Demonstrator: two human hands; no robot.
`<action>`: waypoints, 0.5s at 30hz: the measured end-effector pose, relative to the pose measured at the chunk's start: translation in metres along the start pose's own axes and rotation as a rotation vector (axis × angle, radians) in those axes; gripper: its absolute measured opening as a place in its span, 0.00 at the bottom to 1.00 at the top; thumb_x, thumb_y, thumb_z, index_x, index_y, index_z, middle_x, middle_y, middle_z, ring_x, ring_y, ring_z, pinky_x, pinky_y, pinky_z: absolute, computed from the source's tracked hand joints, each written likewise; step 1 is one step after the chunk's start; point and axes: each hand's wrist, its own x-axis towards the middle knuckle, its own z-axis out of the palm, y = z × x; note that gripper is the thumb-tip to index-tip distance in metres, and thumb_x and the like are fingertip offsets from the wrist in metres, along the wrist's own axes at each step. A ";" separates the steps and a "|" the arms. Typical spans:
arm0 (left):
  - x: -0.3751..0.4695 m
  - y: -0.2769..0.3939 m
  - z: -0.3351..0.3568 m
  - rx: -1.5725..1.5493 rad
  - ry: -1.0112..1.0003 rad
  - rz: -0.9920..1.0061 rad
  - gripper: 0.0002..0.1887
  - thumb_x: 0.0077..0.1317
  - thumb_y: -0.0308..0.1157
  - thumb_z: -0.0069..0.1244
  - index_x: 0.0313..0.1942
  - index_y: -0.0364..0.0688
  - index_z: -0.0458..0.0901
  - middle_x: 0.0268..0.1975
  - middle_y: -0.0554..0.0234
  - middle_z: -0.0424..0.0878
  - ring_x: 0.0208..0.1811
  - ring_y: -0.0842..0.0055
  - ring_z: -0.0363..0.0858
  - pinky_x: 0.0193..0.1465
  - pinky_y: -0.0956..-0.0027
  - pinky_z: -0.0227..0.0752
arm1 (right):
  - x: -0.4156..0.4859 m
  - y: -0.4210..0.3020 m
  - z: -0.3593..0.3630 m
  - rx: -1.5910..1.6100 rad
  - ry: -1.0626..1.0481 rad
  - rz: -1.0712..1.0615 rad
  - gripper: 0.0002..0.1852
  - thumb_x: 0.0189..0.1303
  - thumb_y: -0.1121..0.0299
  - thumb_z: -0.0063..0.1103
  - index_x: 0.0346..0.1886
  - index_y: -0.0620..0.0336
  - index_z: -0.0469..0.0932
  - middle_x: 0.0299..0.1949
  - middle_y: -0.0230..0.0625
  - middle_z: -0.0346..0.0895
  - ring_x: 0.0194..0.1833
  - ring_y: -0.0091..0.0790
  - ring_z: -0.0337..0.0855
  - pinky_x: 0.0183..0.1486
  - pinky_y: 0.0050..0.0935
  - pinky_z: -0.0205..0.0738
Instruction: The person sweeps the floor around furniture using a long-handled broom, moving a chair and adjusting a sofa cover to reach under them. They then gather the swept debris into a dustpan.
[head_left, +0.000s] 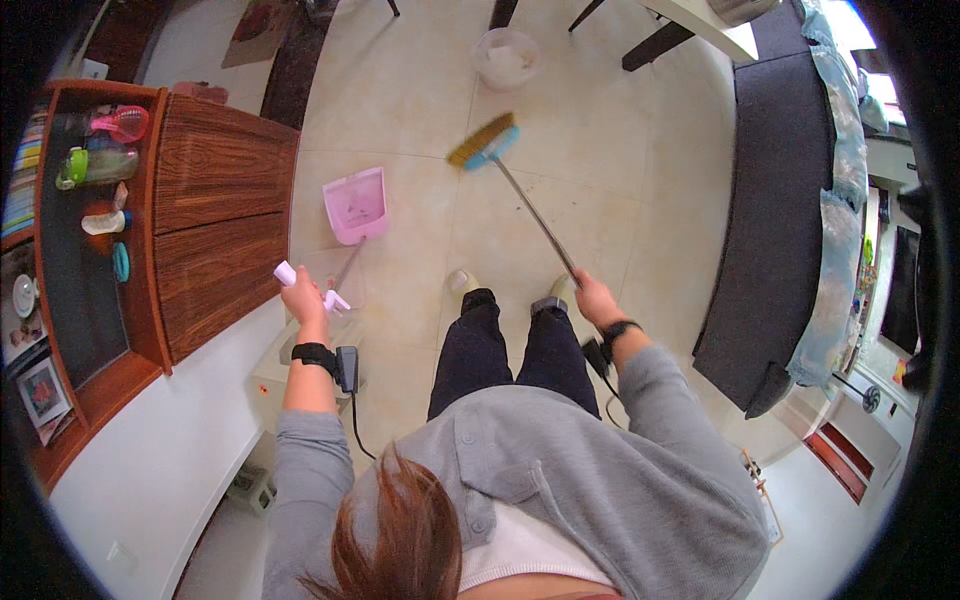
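My left hand grips the pink handle of a long-handled dustpan. The pink pan is to the left on the tiled floor, with some dark debris in it. My right hand is closed around the metal stick of a broom. Its blue head with yellowish-brown bristles is out ahead, right of the dustpan and apart from it; the bristles look slightly blurred. Small dark crumbs lie on the floor to the right of the broom stick.
A translucent wastebin stands ahead on the tiles, near dark table legs. Along the left runs a wooden cabinet with open shelves holding bottles. A dark sofa with blue covers lines the right side. My slippered feet are just below.
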 end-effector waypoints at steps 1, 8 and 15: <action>0.001 0.001 0.001 -0.009 -0.009 0.019 0.12 0.65 0.36 0.51 0.31 0.36 0.71 0.19 0.65 0.71 0.13 0.79 0.68 0.13 0.70 0.61 | -0.027 0.017 0.001 0.005 -0.047 0.112 0.22 0.63 0.73 0.43 0.61 0.53 0.68 0.46 0.60 0.78 0.50 0.61 0.78 0.53 0.54 0.72; 0.003 0.002 0.014 0.090 -0.026 0.070 0.14 0.64 0.38 0.53 0.31 0.35 0.71 0.19 0.65 0.71 0.13 0.78 0.67 0.14 0.69 0.61 | -0.167 0.072 -0.036 0.009 0.140 0.109 0.25 0.57 0.71 0.58 0.60 0.55 0.70 0.42 0.55 0.81 0.46 0.58 0.80 0.50 0.50 0.75; -0.013 0.002 0.024 0.186 -0.174 0.106 0.15 0.63 0.39 0.54 0.31 0.35 0.73 0.20 0.62 0.73 0.14 0.76 0.69 0.16 0.66 0.63 | -0.267 0.059 -0.062 0.792 -0.439 0.577 0.34 0.57 0.73 0.61 0.66 0.59 0.58 0.21 0.34 0.72 0.16 0.28 0.74 0.16 0.32 0.69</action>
